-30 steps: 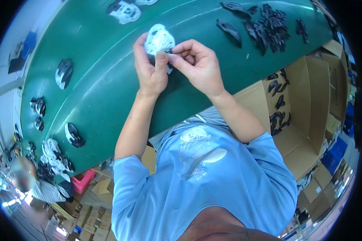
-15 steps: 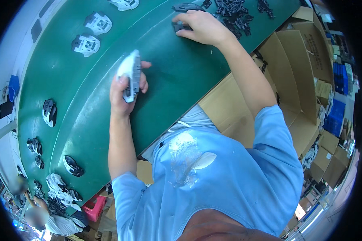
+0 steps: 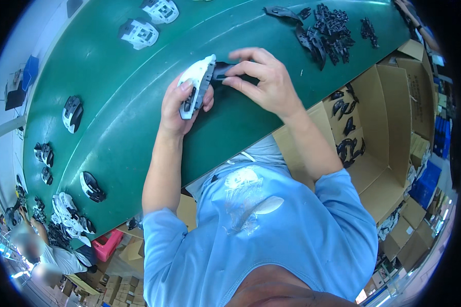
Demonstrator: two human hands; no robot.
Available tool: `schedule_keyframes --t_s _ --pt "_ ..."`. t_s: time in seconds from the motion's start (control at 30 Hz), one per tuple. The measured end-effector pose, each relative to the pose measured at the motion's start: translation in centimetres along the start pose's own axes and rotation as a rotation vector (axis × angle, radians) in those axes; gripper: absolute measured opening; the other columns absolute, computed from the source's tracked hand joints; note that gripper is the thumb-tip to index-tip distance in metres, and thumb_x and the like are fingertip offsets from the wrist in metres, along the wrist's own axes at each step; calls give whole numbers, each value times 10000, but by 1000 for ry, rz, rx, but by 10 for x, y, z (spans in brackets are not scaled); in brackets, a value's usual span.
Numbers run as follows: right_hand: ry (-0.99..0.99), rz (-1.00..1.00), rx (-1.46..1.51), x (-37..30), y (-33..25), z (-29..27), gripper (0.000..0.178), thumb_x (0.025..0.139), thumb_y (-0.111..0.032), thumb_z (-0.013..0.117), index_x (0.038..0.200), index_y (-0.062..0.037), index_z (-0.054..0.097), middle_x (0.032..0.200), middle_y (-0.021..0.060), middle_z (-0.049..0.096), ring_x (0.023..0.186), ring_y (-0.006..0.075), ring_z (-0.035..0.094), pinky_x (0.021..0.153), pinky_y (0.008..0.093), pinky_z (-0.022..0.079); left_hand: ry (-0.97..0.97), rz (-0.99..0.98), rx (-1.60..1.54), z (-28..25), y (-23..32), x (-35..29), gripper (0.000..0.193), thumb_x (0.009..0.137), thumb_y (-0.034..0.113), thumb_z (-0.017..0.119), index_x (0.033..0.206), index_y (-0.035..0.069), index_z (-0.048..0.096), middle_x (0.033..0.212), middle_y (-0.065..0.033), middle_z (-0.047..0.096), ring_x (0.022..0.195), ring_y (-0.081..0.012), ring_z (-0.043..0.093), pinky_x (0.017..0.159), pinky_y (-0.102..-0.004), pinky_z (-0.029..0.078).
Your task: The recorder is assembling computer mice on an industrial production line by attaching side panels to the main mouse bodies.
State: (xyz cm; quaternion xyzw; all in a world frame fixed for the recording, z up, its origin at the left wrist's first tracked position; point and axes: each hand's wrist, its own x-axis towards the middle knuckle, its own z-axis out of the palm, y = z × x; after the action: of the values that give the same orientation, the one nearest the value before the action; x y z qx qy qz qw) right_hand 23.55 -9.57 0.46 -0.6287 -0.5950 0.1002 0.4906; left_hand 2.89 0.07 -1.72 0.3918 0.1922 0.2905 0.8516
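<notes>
My left hand point(image 3: 173, 107) is closed round a white and grey computer mouse shell point(image 3: 198, 77), held tilted above the green table point(image 3: 230, 128). A black plastic piece point(image 3: 222, 70) sits against the shell's right side. My right hand point(image 3: 274, 87) pinches the outer end of that piece between thumb and fingers. The piece touches the shell; how far it is seated, I cannot tell. Some fingers of my right hand are slightly blurred.
Black plastic parts point(image 3: 335, 33) lie heaped at the far right, with curved black pieces point(image 3: 315, 48) beside them. White shells point(image 3: 138, 33) lie far left, partly assembled mice point(image 3: 72, 113) at left. An open carton point(image 3: 386, 102) holds black pieces. A co-worker point(image 3: 61, 258) is at lower left.
My right hand has come back from the far parts with a black piece and brought it to the shell. My left hand has moved rightward with the shell.
</notes>
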Motion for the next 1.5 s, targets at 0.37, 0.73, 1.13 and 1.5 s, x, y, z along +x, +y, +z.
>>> schedule_keyframes --t_s 0.37,0.73,1.13,1.5 --pt "15 220 448 1 1 0 358 775 -96 898 1123 -89 811 992 14 701 848 81 560 736 224 456 396 305 166 2 -23 11 504 1101 466 464 1310 17 558 1164 -137 661 792 -149 597 696 -340 521" --pt "-25 165 457 -3 -24 36 387 779 -93 896 1156 -85 808 996 54 699 906 121 602 744 242 453 486 472 173 18 -33 15 431 1120 382 489 1323 2 511 1154 -68 628 1022 -110 580 892 -276 497" --pt "2 172 388 -13 -22 51 382 792 -105 887 1162 -62 800 995 74 706 880 147 634 733 274 509 574 494 399 21 -35 13 470 1104 437 513 1309 15 484 1174 -72 596 1036 -114 565 890 -281 493" --pt "-93 -133 -27 -4 -25 36 667 696 -333 897 1309 -131 728 1171 138 642 1026 307 583 901 407 510 466 187 -40 22 -27 3 472 1131 429 386 1436 70 424 1340 -123 579 1230 -267 595 1081 -420 468"
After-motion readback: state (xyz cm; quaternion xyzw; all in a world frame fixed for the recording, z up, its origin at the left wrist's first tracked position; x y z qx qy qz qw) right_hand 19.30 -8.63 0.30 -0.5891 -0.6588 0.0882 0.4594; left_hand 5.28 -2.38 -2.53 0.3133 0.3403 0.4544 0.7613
